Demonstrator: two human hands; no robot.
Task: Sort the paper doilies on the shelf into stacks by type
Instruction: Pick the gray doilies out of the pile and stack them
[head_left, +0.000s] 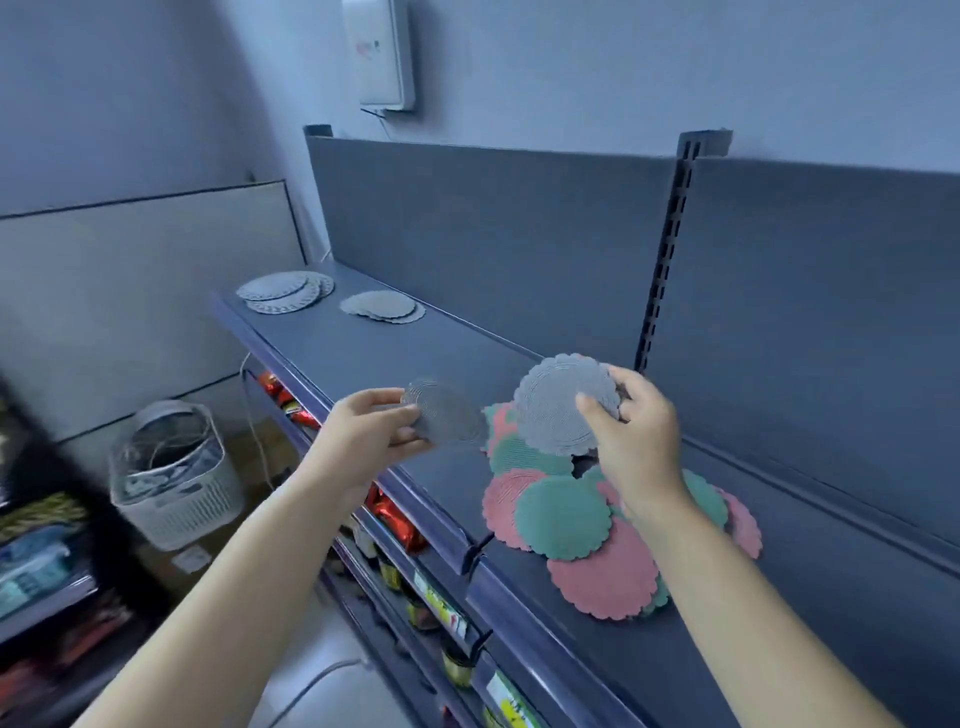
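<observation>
With grey scalloped paper doily (449, 421) pinched in left hand (371, 423), larger grey paper doily (563, 402) in right hand (631, 431), compare with scalloped far stack (383, 306), lay flat.

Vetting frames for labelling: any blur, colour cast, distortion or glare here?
Head view: left hand and left-hand doily motion-blurred, lower left corner too; right hand and right-hand doily sharper; blue cast throughout; slight wide-angle bend along the shelf; no glare.

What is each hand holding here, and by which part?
Left hand pinches one grey doily at its left edge; right hand pinches a second grey doily at its right edge.
</observation>
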